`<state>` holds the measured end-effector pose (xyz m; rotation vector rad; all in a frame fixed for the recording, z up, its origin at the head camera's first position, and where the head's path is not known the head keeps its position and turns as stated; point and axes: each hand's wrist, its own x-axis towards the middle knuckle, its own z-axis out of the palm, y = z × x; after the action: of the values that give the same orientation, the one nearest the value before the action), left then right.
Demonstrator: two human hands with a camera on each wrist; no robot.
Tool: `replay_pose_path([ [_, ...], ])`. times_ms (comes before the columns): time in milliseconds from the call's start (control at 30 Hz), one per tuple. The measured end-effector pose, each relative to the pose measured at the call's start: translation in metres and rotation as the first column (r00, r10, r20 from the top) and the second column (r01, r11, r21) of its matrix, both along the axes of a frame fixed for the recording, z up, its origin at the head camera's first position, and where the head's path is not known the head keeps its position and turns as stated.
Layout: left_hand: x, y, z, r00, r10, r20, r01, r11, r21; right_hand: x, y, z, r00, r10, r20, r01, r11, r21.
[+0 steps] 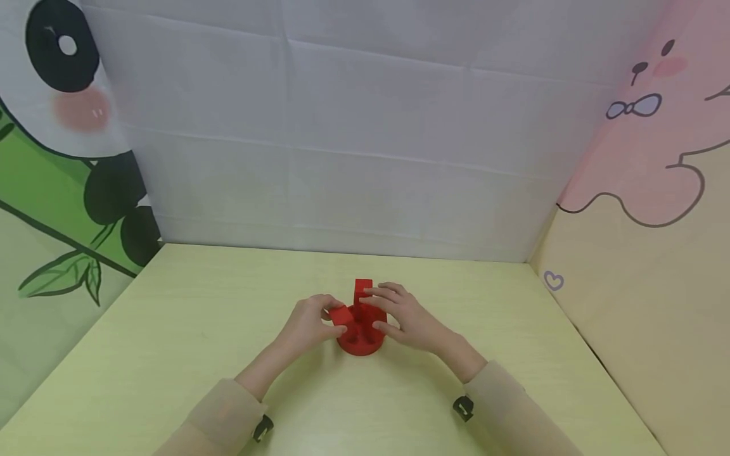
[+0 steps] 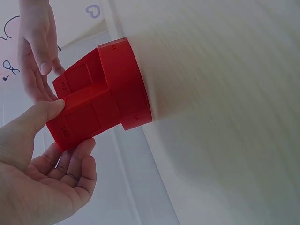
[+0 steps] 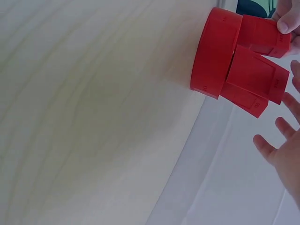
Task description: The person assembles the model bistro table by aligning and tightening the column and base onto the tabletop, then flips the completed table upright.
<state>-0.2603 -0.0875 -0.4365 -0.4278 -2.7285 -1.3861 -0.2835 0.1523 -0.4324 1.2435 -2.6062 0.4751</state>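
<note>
A round red base (image 1: 360,348) sits on the table, with red tapered blocks standing up from its rim. With thumb and fingers, my left hand (image 1: 308,323) pinches the left block (image 2: 89,115) at its upper end; the block's lower end meets the base. My right hand (image 1: 413,320) hovers at the base's right side, fingers spread and loosely bent. In the right wrist view its fingertips (image 3: 265,145) lie close to the tops of the nearer block (image 3: 258,75) and the block behind it (image 3: 246,99). Whether one fingertip touches a block, I cannot tell.
The pale wood-grain table (image 1: 199,354) spreads around the base. A white cloth wall (image 1: 365,145) rises at its back edge. Printed panels with cartoon animals stand at the left and right. Both sleeves (image 1: 222,411) carry small dark clips near the cuffs.
</note>
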Motion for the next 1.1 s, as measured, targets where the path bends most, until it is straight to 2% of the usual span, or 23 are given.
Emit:
replay_pose_path([
  [133,0.001,0.0,-0.001,1.0,0.001,0.0,-0.001,1.0,0.003,-0.001,-0.001,-0.003,0.999,0.023,-0.029,-0.021,0.998,0.062],
  [367,0.001,-0.001,0.0,1.0,0.003,-0.001,-0.003,1.0,0.005,-0.002,-0.002,-0.005,0.995,0.024,-0.102,-0.018,0.998,0.06],
  [500,0.001,-0.001,0.0,1.0,-0.003,-0.001,0.003,1.0,0.011,-0.001,-0.003,-0.004,0.996,-0.051,-0.073,0.054,0.998,0.032],
  [633,0.001,-0.001,-0.001,1.0,-0.002,0.004,0.002,1.0,0.012,0.001,-0.004,-0.003,0.988,-0.147,-0.041,0.148,0.989,0.009],
  [900,0.0,-0.001,-0.003,1.0,-0.003,0.003,0.003,1.0,0.028,0.003,-0.007,-0.004,0.96,-0.257,-0.114,0.26,0.966,0.007],
  [1100,-0.001,-0.001,-0.004,1.0,-0.002,0.007,0.001,1.0,0.028,0.004,-0.012,-0.004,0.936,-0.329,-0.122,0.335,0.942,0.027],
])
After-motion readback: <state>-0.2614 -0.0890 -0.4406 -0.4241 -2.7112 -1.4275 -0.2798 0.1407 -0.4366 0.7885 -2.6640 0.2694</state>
